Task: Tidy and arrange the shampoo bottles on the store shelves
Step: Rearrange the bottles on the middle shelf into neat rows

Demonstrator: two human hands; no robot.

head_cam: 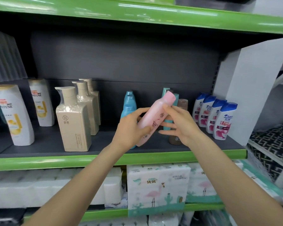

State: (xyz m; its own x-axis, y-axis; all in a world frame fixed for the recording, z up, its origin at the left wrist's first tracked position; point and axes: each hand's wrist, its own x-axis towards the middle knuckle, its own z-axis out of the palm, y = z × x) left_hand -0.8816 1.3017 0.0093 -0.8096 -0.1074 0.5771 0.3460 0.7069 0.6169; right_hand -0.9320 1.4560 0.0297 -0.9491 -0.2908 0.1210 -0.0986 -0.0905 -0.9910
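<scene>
Pink shampoo bottle tilting in the air in front of the middle shelf, cap up and to the right, base down and to the left, above the shelf's dark deck. Left hand gripping the lower half of the bottle, thumb curling across the front, fingers wrapping behind. Right hand touching the upper half just under the pink cap, thumb pressing on the bottle's side, the other fingers stretching out straight and loose toward the left, not closing round it.

Standing directly behind the pink bottle: blue bottles in a row running back, partly hiding behind the left hand. Teal bottles and a brown bottle rising behind the right hand, the brown one's base showing below the fingers.

Lining up further right, near the shelf's end: four white Head & Shoulders bottles with blue caps, touching side to side in a diagonal row.

Standing to the left, well apart from the hands: three beige pump bottles one behind another, then two white Pantene bottles with gold caps.

Sitting on the shelf below: packs of tissue paper, one printed with flamingos, and plain white packs to the left.
</scene>
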